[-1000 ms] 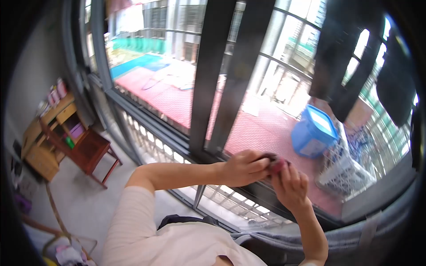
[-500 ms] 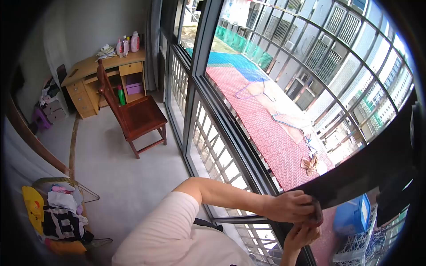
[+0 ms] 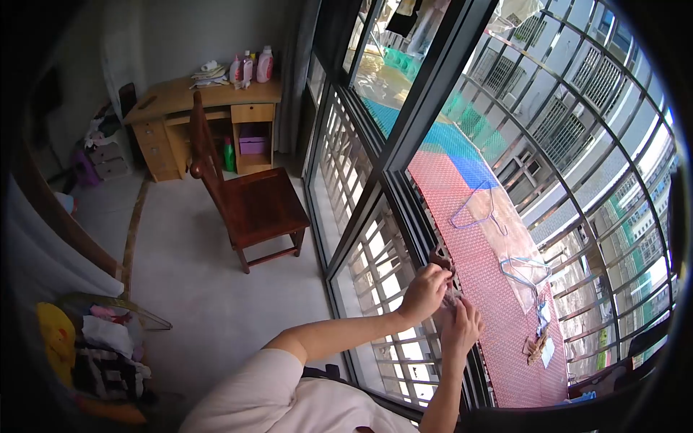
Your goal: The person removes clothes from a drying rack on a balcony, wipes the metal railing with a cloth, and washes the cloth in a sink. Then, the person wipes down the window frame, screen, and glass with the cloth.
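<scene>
At the open window, above the sill track, my left hand [image 3: 425, 294] pinches a small crumpled brown cloth [image 3: 441, 260], part of which sticks up past the fingertips. Just beside it my right hand [image 3: 462, 328] has its fingers bent around the greyish-brown lower part [image 3: 451, 297] of what looks like the same piece. Whether it is a sock or another small garment I cannot tell. Both hands are close together near the edge of the red perforated mat [image 3: 473, 267] outside.
Blue wire hangers [image 3: 525, 270] lie on the mat, inside the window bars [image 3: 577, 187]. A dark window frame [image 3: 426, 86] stands at the left of my hands. Indoors are a wooden chair [image 3: 263, 202], a desk [image 3: 209, 101] and a heap of clothes [image 3: 108, 332].
My hands have moved left and inward to the sill, still with the brown cloth. The view has turned right, and the blue basket outside has left the view.
</scene>
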`<state>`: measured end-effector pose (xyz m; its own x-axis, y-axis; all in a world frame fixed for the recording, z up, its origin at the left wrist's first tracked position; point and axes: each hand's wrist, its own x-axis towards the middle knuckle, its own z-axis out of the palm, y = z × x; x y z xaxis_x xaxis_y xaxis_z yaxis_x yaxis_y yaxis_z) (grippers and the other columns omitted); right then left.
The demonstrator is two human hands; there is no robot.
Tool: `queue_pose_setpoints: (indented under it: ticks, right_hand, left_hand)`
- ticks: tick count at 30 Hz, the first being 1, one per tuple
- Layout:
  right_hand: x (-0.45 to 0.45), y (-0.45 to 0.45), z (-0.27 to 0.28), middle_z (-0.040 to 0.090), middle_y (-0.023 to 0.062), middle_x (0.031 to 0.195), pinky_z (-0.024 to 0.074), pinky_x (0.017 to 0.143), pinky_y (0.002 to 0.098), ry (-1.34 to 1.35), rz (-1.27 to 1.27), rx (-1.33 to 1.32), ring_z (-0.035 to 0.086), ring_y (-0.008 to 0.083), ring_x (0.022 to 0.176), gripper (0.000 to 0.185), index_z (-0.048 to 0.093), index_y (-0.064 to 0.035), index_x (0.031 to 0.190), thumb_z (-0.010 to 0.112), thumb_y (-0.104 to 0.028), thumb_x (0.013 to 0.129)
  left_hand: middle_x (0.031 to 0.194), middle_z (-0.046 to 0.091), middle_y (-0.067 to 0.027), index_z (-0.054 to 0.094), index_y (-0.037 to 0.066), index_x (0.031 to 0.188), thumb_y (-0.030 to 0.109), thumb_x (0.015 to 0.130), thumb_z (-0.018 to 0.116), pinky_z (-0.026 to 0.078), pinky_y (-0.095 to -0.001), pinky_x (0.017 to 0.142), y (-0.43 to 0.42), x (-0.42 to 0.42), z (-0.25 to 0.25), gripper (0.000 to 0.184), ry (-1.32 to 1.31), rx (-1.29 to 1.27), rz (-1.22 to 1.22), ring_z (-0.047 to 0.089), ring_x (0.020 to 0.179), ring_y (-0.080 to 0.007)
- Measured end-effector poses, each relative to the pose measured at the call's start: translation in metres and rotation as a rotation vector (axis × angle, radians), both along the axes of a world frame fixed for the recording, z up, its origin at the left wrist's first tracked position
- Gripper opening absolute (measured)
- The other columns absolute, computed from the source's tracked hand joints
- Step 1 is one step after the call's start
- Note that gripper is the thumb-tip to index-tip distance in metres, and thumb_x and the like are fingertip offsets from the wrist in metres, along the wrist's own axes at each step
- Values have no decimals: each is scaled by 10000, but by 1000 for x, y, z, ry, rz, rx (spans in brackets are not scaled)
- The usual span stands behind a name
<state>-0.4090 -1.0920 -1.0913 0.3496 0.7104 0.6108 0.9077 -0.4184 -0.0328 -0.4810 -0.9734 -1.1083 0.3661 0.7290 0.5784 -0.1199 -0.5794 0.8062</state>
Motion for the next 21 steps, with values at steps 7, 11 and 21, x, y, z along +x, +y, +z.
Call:
queue_pose_setpoints:
  ticks: [7, 11, 21]
  right_hand:
    - [18, 133, -8, 636, 66, 936, 379, 775, 413, -71, 36, -118, 564, 246, 894, 248, 616, -94, 1044, 546, -238, 855]
    - [14, 208, -2, 621, 74, 917, 388, 772, 415, -32, 36, -172, 560, 251, 900, 231, 602, -99, 1029, 556, -244, 855]
    - [29, 320, -14, 603, 90, 824, 402, 691, 397, 0, 201, -36, 551, 261, 820, 236, 603, -74, 954, 614, -198, 753]
  left_hand:
    - [898, 571, -107, 633, 30, 913, 31, 819, 564, 497, -362, 732, 121, 16, -30, 117, 122, 98, 215, 585, 838, -289]
    - [906, 576, -105, 618, 59, 908, 68, 844, 504, 513, -376, 698, 186, 9, -22, 130, 242, 180, 310, 591, 843, -292]
    - [910, 583, -128, 595, 34, 965, 7, 835, 516, 508, -388, 680, 297, 3, -32, 154, 190, 299, 276, 611, 801, -317]
